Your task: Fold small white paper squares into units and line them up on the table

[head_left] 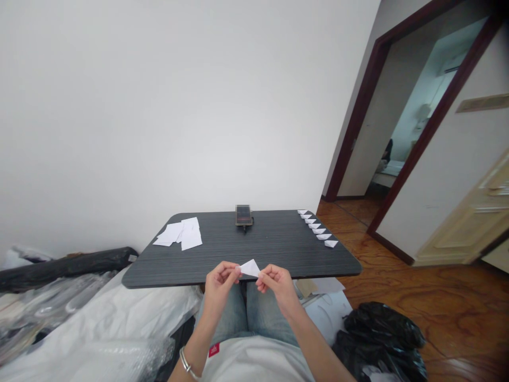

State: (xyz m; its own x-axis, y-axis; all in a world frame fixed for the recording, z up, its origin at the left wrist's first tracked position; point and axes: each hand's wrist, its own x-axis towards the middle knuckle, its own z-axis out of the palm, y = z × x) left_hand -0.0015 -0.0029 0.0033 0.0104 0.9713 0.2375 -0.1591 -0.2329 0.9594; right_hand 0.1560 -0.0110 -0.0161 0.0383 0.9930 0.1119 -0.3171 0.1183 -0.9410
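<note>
Two bare hands, the left hand [220, 284] and the right hand [279, 286], grip a small white folded-paper triangle [250, 268] between closed fingertips [237, 270], just over the near edge of a dark grey wood-grain table [278, 249]. Ahead and right of the fingers lies a row of small white paper folds [317, 227]; ahead and left, loose white rectangular paper sheets [178, 234].

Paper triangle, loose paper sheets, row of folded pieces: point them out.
Paper triangle [249, 268]: head view, its middle.
Loose paper sheets [186, 234]: head view, middle of the pile.
Row of folded pieces [318, 231]: head view, a piece mid-row.

A small folded triangle of white paper [250, 268] (apex upward), pinched between left hand [220, 284] and right hand [278, 285].
</note>
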